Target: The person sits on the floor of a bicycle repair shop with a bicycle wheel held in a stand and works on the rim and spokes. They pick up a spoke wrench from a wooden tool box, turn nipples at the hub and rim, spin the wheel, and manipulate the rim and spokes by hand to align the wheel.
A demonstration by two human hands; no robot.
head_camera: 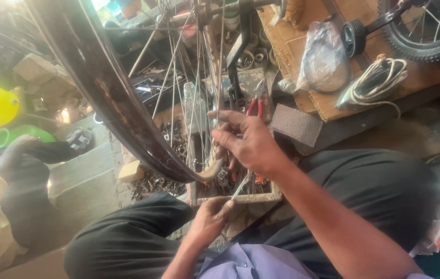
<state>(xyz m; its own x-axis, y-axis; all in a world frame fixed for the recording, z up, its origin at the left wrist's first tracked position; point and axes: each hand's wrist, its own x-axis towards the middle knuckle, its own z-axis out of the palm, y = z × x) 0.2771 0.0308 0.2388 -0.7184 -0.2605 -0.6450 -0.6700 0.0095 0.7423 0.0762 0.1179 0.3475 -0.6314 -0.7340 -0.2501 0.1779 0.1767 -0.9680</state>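
Far left, a second person's dark glove (21, 157) rests by a green tub (16, 135), well apart from the work. Moving in, the big dark rim (107, 88) sweeps down between the knees, its lowest edge just over a tray (240, 198) of small parts. The left hand (210, 217) sits low beneath the rim, fingers pressed together, pinching the bottom end of a thin spoke (239, 187). Above it the right hand (246, 142) is half curled among the spokes, fingertips closed on something slim near the rim; exactly what it grips I can't tell. To do this well, I'd say keep the spoke straight in line with its hole and the rim steady. Red pliers (254, 106) lie just behind, and further right a bag (324, 57) and coiled cord (380, 77) sit on the counter (426, 72).
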